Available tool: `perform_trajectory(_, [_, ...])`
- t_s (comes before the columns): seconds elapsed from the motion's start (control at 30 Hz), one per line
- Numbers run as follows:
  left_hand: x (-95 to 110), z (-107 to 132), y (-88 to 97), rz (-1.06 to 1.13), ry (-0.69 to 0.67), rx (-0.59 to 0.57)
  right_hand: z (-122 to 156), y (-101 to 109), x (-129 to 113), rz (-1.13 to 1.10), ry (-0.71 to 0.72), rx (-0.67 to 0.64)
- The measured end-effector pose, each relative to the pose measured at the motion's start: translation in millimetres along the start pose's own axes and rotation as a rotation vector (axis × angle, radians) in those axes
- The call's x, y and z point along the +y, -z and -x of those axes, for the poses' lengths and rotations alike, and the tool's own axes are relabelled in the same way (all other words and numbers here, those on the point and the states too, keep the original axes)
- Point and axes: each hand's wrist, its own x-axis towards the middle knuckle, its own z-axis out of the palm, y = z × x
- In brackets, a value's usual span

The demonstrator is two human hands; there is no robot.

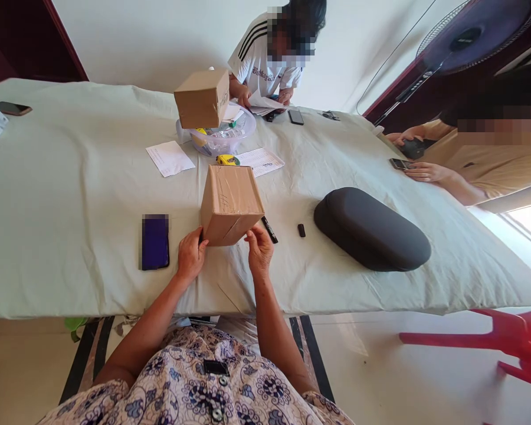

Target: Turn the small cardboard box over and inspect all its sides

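Observation:
A taped brown cardboard box [230,195] sits tilted toward me near the front of the cloth-covered table [110,254]. My left hand [192,255] grips its lower left corner, thumb on the near side. At the lower right edge, my right hand [260,251] has its fingers bent in a pinch against the carton. Just right of that hand lies a black marker [269,230], and farther right a small black cap-like piece [301,230]. Behind the box are a yellow tape measure [227,160] and a printed sheet [263,161].
A second cardboard box [199,100] rests on a clear plastic basin [243,131]. A paper [170,158], a dark blue phone [155,243] and a dark oval case [374,230] lie around. Two people sit across and right. A red stool [508,333] stands front right.

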Motion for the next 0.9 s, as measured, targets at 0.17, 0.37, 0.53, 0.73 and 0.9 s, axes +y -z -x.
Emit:
perform_trajectory(0.17, [-4,0,-4.5,0.011,0.012,0.02,12,9,21,0.177,-0.085,-0.144])
perform_trajectory(0.37, [-6,-1,-4.4,-0.006,0.023,0.031,17,10,25,0.283,-0.087,-0.183])
perform_trajectory(0.53, [-6,-1,-0.5,-0.053,-0.01,-0.01,20,9,26,0.275,-0.041,-0.169])
perform_trajectory(0.73, [0,-3,4.6,-0.101,-0.014,-0.075,26,7,25,0.154,-0.017,-0.161])
perform_trajectory(0.9, [15,-4,7.6,-0.16,0.053,-0.148,32,7,25,0.202,0.094,-0.074])
